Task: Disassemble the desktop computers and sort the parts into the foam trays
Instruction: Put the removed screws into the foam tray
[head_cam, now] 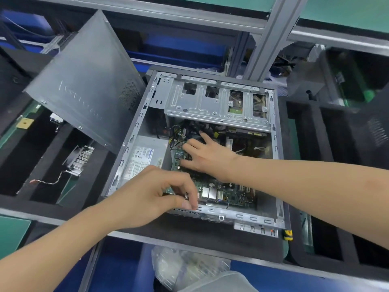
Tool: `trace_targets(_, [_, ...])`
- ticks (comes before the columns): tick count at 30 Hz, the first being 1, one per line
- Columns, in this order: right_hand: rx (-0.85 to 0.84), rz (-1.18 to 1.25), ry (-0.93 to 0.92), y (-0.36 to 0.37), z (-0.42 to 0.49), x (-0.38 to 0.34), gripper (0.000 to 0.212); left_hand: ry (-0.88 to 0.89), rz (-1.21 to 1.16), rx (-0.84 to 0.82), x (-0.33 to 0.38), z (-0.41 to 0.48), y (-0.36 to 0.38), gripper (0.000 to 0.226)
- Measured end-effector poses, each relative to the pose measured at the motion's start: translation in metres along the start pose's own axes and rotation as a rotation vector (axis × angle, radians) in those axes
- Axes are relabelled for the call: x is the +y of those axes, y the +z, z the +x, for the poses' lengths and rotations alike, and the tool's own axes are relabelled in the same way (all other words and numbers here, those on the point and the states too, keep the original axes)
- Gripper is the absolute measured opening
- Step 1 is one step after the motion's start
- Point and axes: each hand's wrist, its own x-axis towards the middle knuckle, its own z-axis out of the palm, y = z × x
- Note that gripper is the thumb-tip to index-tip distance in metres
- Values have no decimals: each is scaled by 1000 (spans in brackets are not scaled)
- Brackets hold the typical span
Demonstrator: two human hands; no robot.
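Observation:
An open desktop case (277, 148) lies on its side in the middle, with a green motherboard (231, 197), a grey power supply (145, 157) and a metal drive cage (216, 104) inside. My left hand (147, 197) pinches the near edge of the motherboard by its rear ports, fingers curled. My right hand (206, 154) reaches into the case and lies on the upper part of the motherboard, index finger stretched toward the cables (179, 133). Whether it grips anything is hidden.
The grey side panel (84, 81) leans upright left of the case. A black foam tray (31, 161) at the left holds a heatsink (80, 159) with a wire. More foam trays (336, 144) stand at the right. A vertical aluminium post (267, 36) rises behind. A plastic bag (189, 268) lies below.

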Motion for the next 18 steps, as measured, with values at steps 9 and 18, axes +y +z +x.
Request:
trace_targets(9, [59,-15,-80,4,-5,-17,87,46,61,113,1,1,6,18])
trace_targets(18, [13,96,-52,-2,-17,-21,80,46,139,89,1,14,-5,7])
